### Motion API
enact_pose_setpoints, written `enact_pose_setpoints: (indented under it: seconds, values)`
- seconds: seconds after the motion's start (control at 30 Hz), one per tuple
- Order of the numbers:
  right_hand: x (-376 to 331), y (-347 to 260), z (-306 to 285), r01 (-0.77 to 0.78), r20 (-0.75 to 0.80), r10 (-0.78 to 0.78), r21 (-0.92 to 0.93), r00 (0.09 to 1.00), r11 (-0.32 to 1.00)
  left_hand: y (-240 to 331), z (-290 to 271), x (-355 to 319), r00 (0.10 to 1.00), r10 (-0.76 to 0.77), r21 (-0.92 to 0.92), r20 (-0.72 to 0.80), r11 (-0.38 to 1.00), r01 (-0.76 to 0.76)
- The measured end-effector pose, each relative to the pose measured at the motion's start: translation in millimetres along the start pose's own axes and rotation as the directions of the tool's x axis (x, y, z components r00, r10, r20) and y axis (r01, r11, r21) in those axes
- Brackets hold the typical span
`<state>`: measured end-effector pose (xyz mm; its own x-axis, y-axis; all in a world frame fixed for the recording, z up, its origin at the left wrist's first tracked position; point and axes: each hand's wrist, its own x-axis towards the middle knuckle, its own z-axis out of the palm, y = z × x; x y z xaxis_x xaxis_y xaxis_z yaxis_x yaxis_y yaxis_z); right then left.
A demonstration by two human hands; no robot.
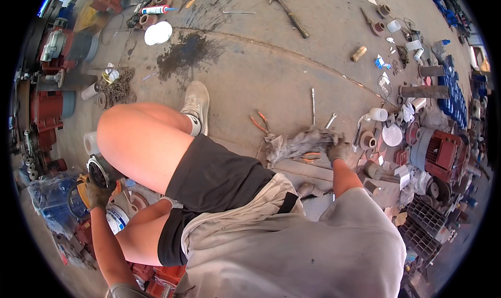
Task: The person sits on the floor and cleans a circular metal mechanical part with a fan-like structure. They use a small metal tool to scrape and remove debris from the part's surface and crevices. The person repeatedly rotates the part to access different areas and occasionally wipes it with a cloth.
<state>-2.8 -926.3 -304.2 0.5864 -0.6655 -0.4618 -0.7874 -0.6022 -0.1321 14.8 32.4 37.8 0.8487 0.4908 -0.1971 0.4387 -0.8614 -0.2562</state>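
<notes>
At the lower left, my gloved left hand (97, 195) is closed on the lower side of a black ring-shaped part (97, 172), beside my raised knee. Its fingers are partly hidden. Right of centre, my gloved right hand (339, 152) grips the right end of a crumpled grey rag (300, 144) on the floor. Around the rag lie pliers with orange handles (261, 124), a long thin metal tool (313, 106) and a short wrench (331, 120). Below my left hand stands a white bucket with a blue label (118, 217).
A hammer (290, 17) lies on the concrete floor ahead, near a dark wet stain (189, 55). Red motors (443, 153) and loose metal parts crowd the right side. More red machinery (47, 110) lines the left, with a chain heap (121, 87) beside it.
</notes>
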Motion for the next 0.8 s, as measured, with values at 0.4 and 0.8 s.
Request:
enact_pose_setpoints:
  seconds: [0.4,0.8]
  values:
    - [-122,-126,88,0.424,0.342,-0.344,-0.193,0.875,0.885,31,-23,-12,0.968,-0.235,-0.097,0.092,0.965,0.244]
    - [42,-47,-90,0.007,-0.215,-0.098,-0.39,0.972,0.921,-8,25,-13,0.975,0.135,-0.269,-0.179,0.946,-0.18]
